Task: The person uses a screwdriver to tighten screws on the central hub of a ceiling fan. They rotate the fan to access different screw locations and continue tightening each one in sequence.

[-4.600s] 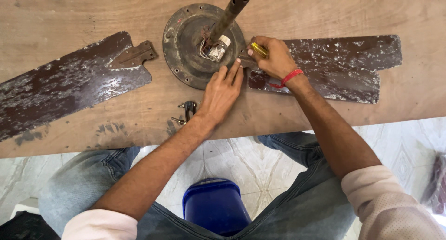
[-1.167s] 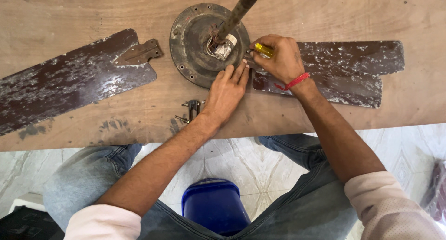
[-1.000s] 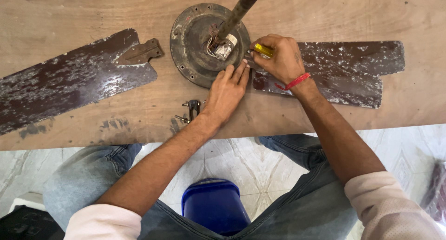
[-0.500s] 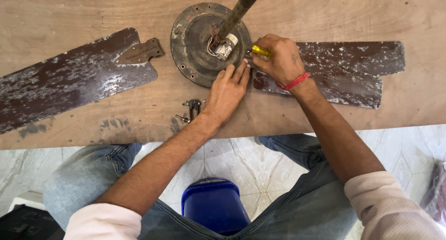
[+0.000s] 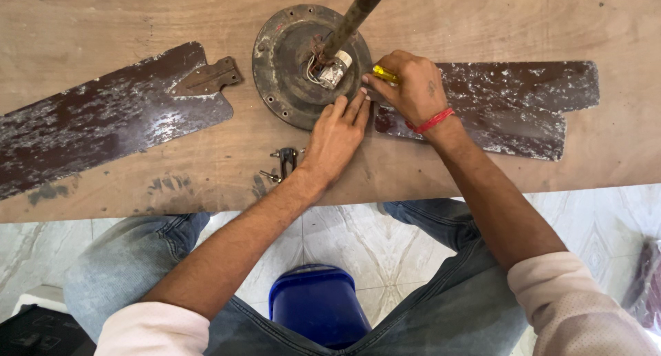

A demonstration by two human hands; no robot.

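Centrally, far side of the wooden table (image 5: 482, 12): round fan motor housing (image 5: 289, 67), likely heavy, rigid; best held by its rim. Left hand (image 5: 335, 137) flat on rim; right hand (image 5: 407, 87) closed around yellow-handled screwdriver (image 5: 384, 73).

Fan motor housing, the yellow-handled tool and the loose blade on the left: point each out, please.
Fan motor housing (image 5: 286, 74), head view, bare left part of the round plate.
Yellow-handled tool (image 5: 384, 74), head view, yellow handle showing beside the right hand (image 5: 413, 87).
Loose blade (image 5: 103, 122), head view, middle of the flat surface.
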